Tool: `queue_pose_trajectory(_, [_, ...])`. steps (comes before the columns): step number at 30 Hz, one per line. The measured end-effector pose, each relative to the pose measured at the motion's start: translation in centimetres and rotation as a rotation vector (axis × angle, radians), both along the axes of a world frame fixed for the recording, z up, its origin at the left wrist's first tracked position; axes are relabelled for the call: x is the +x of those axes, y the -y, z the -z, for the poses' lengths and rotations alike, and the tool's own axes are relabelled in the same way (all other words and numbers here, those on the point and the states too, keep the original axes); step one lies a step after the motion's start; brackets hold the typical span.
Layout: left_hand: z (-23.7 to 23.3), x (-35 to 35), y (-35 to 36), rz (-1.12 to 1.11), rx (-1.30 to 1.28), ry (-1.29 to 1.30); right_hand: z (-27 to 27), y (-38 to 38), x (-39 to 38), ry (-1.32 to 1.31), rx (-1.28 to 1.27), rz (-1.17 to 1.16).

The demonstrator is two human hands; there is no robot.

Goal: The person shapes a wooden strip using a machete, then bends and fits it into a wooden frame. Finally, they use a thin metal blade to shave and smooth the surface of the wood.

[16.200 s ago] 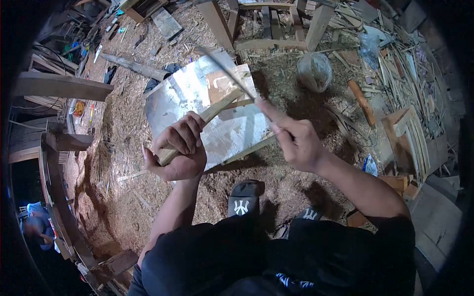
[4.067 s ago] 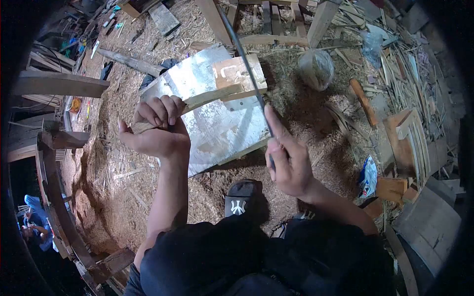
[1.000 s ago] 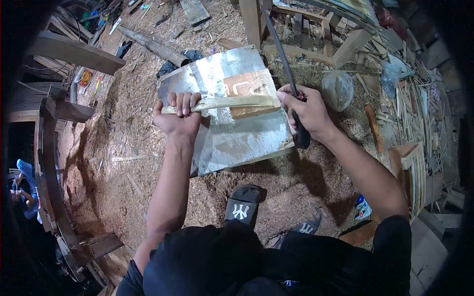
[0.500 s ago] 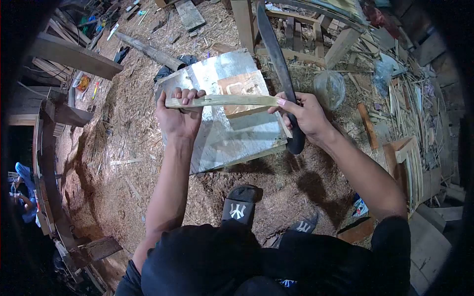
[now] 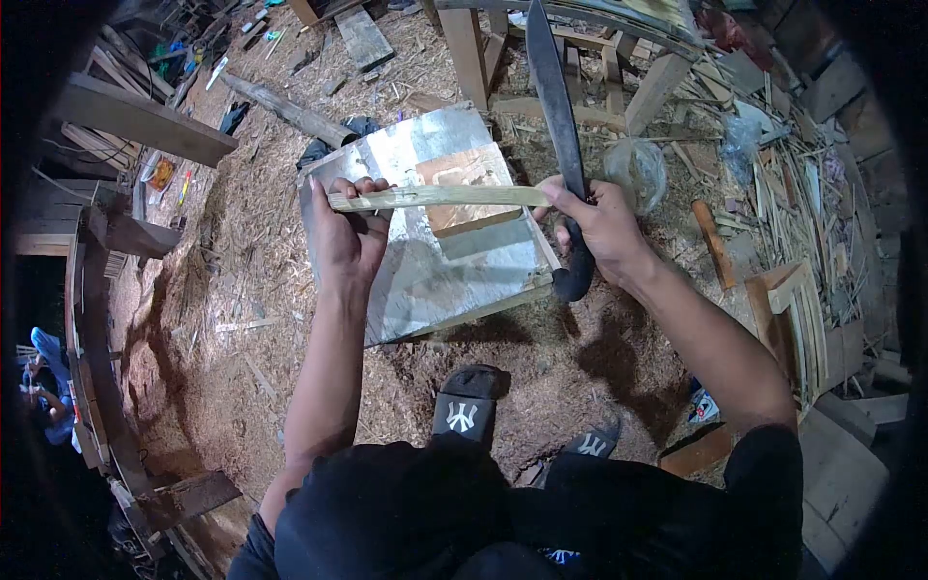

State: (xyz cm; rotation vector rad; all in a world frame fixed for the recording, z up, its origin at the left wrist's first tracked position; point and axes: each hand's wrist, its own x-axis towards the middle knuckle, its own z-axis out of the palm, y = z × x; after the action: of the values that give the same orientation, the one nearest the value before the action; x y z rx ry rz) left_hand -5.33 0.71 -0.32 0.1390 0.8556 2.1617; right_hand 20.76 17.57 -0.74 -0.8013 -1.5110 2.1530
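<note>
A pale, slightly curved wooden strip [image 5: 445, 195] spans between both hands. My left hand [image 5: 350, 227] is closed around its left end, with fingers curled over it. My right hand [image 5: 594, 227] pinches the strip's right end and also holds a long dark machete [image 5: 556, 97], its blade pointing up and its black handle against the palm. Below the strip, a square wooden block [image 5: 464, 172] lies on a light grey board [image 5: 416, 290] on the ground.
Wood shavings cover the ground. A clear plastic bag [image 5: 636, 174] and a brown wooden stick [image 5: 713, 244] lie to the right, near piled strips. A log [image 5: 290, 111] lies at the upper left. Another person [image 5: 50, 387] is at the far left edge.
The machete blade has tilted a little and shifted right. The strip remains between both hands, and my left hand has moved slightly left. The view has shifted slightly.
</note>
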Motion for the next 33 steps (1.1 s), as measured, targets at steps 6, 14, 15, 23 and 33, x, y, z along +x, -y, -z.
queue_pose_trajectory(6, [-2.0, 1.0, 0.3, 0.040, -0.313, -0.194, 0.1, -0.4, 0.1, 0.025, 0.020, 0.055])
queue_pose_trajectory(14, [-0.8, -0.4, 0.8, 0.005, -0.378, -0.251, -0.3, -0.8, 0.3, 0.019, -0.076, 0.115])
queue_pose_trajectory(15, [-0.5, -0.5, 0.9, 0.014, -0.351, -0.255, -0.4, -0.8, 0.3, 0.015, -0.087, 0.113])
queue_pose_trajectory(23, [0.0, -1.3, 1.2, 0.038, -0.364, -0.241, -0.2, -1.2, 0.3, 0.022, -0.086, 0.132])
queue_pose_trajectory(33, [-4.0, -0.6, 1.3, 0.653, -0.813, -1.055, 1.1, -2.8, -0.3, 0.109, -0.074, 0.196])
